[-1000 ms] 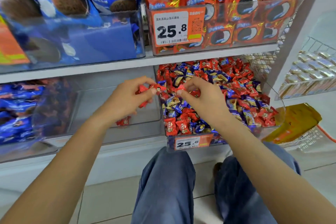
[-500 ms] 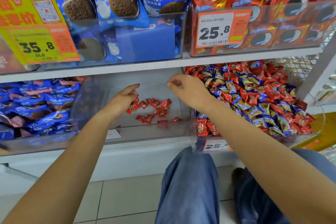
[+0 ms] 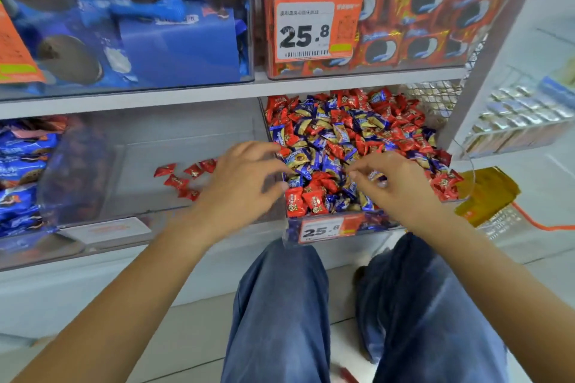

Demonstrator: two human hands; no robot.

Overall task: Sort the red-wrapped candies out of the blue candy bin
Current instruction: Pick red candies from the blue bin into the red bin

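Note:
A clear bin (image 3: 326, 224) on the lower shelf holds a heap of mixed blue and red-wrapped candies (image 3: 311, 199). My left hand (image 3: 242, 183) reaches over this bin's left edge with fingers spread and nothing in it. Over the front middle of the heap, my right hand (image 3: 395, 186) has its fingers loosely curved and its fingertips touch the wrappers; I see no candy held. Left of it, a second clear bin (image 3: 93, 180) holds several loose red candies (image 3: 183, 177) on its floor.
A bin of blue packets (image 3: 21, 165) sits at the far left. On the upper shelf are blue cookie packs (image 3: 124, 25) and red cookie packs (image 3: 404, 25). A wire basket (image 3: 513, 121) and a yellow bag (image 3: 488, 193) lie to the right. My knees (image 3: 280, 305) are below.
Both hands were over the left bin, where the left hand let go of red candies. Both have since swung right onto the mixed heap.

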